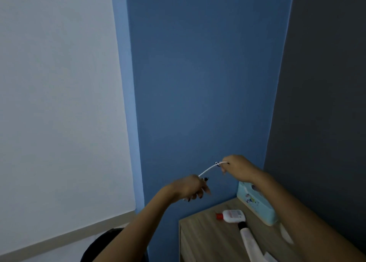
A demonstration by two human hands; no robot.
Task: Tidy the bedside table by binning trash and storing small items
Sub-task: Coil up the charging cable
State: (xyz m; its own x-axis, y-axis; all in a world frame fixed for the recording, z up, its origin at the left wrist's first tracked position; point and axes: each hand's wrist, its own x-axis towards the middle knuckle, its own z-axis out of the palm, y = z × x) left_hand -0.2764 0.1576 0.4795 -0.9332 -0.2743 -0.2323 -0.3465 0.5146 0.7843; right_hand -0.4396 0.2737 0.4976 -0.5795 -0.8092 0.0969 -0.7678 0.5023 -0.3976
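Note:
Both hands are raised in front of the blue wall, above the wooden bedside table (200, 240). A thin white cable (208, 170) stretches between them. My left hand (191, 188) grips its lower end with curled fingers. My right hand (237, 166) pinches the upper end, close to a small dark-and-white piece on the cable. On the table lie a small white bottle with a red cap (231, 215) and a white tube with a black cap (250, 242), both on their sides.
A light blue wipes pack (255, 204) leans against the back right corner of the table. A dark round object (103, 246), maybe a bin, sits on the floor left of the table. A pale flat item (286, 234) lies under my right forearm.

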